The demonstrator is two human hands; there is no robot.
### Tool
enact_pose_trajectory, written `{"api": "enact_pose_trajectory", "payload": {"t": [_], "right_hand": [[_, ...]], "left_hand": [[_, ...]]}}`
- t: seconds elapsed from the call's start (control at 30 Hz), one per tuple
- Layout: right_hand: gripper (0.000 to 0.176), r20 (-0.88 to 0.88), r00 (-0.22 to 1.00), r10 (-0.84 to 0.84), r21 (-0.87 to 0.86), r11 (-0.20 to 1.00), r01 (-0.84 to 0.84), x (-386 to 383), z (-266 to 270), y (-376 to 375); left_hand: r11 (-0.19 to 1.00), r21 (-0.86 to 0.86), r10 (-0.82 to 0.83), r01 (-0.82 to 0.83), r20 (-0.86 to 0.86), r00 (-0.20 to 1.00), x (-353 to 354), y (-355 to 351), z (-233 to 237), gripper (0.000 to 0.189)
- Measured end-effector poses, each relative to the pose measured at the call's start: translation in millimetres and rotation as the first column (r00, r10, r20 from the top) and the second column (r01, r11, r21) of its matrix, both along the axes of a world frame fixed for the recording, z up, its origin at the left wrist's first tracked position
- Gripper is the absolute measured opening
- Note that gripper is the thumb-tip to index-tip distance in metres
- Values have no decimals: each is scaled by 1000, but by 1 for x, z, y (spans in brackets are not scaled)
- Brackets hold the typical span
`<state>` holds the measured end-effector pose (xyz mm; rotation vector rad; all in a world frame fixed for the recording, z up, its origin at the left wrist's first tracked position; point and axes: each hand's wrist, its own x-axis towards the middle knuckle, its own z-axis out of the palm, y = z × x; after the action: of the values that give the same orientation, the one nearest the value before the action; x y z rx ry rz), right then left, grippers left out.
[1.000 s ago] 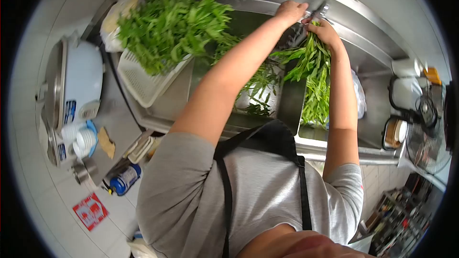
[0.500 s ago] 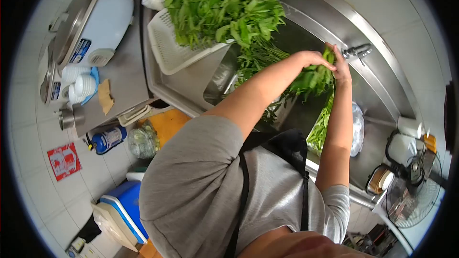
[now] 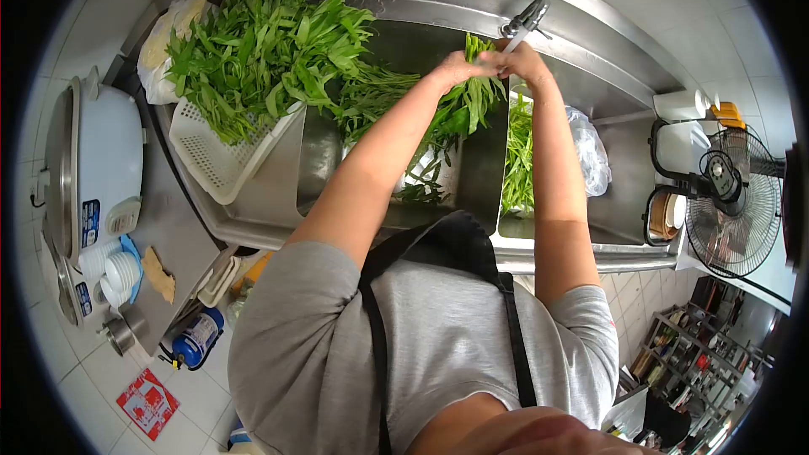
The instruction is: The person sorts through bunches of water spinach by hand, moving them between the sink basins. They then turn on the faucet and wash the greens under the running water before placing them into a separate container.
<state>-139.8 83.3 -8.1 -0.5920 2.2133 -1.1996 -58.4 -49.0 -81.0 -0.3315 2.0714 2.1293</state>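
My left hand [image 3: 456,70] is closed around a bunch of leafy greens [image 3: 474,106] over the sink basin. Pale green stems stick up above the fist and leaves hang below it. Right beside it, my right hand [image 3: 526,64] is under the tap [image 3: 529,15], where a white stream of water runs down. Its fingers reach toward the bunch and are smeared by motion. More long-stemmed greens [image 3: 379,88] lie in the basin to the left. Cut green stems [image 3: 519,156] fill a container under my right forearm.
A white perforated basket [image 3: 221,164] heaped with leafy greens [image 3: 270,50] stands left of the basin. To the right lies a clear plastic bag [image 3: 587,152], and farther right a fan [image 3: 731,211]. A large pot-like appliance [image 3: 105,160] and stacked white bowls [image 3: 120,274] occupy the left counter.
The view has swung round, so the sink now appears more level. My right hand has come under the tap, with water running there; my left hand still grips the greens.
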Motion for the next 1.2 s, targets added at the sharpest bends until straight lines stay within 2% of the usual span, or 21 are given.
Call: {"api": "enact_pose_trajectory", "payload": {"t": [0.03,0.1,0.13,0.17,0.2,0.23,0.33,0.4,0.43,0.5,0.53,0.63,0.83,0.9,0.97,1.0,1.03,1.1,1.13,1.17,1.2], "right_hand": [[33,77,996,35,-72,997,-29,3,-9,0],[26,38,998,-43,-77,996,46,5,-20,2],[22,134,987,-89,-219,969,117,7,-23,2],[19,235,965,-120,-348,916,198,8,-27,2],[16,258,952,-162,-334,910,246,10,-27,2],[16,258,952,-163,-334,910,246,12,-27,2],[18,210,954,-214,-415,864,285,16,-29,5],[19,221,928,-299,-517,771,372,14,-27,12],[19,219,928,-301,-517,771,372,13,-24,15],[19,86,951,-297,-511,806,298,11,-17,21],[17,99,953,-286,-570,769,290,17,-7,21],[16,133,943,-306,-528,783,328,17,-1,18],[18,107,933,-343,-489,799,350,16,-12,1],[20,100,936,-338,-454,821,345,18,-12,-3],[25,149,970,-191,-389,891,235,12,-18,-7],[27,-43,969,-245,-290,931,222,16,-20,-13],[27,-45,968,-246,-292,930,222,16,-27,-17],[28,-127,992,-24,-293,956,-14,16,-40,-21],[29,52,999,16,-196,981,-6,17,-30,-18],[29,52,999,11,-195,981,-1,21,-21,-14],[26,92,993,-76,-221,971,95,23,-15,-9]], "left_hand": [[1000,0,-8,8,0,1000,-2,0,-5,54],[988,154,19,-3,-102,995,-2,-1,-8,53],[954,286,104,-85,-54,993,3,-1,-6,48],[955,286,103,-83,-53,993,8,-2,-4,48],[934,324,161,-152,-1,987,10,-3,-4,42],[907,357,217,-221,53,975,13,-4,-4,36],[878,381,303,-289,22,953,22,-6,-3,34],[824,448,389,-347,-2,921,24,-10,-8,30],[826,429,420,-366,-35,907,26,-13,-14,28],[883,159,456,-441,-72,887,32,-27,-29,25],[883,45,468,-466,-101,878,36,-35,-38,23],[802,-136,568,-581,-123,813,43,-56,-69,26],[769,-289,547,-569,-161,821,47,-60,-54,31],[816,-289,469,-500,-173,866,39,-54,-54,34],[902,-100,392,-420,-218,894,36,-37,-36,36],[920,-101,353,-378,-198,914,34,-31,-29,36],[937,-101,313,-334,-178,933,32,-24,-20,37],[953,-108,250,-284,-254,934,27,-14,-5,44],[957,-127,226,-263,-249,942,23,-11,-2,44],[960,-145,201,-241,-243,949,20,-9,1,44],[961,-144,198,-237,-243,950,18,-7,4,44]]}}
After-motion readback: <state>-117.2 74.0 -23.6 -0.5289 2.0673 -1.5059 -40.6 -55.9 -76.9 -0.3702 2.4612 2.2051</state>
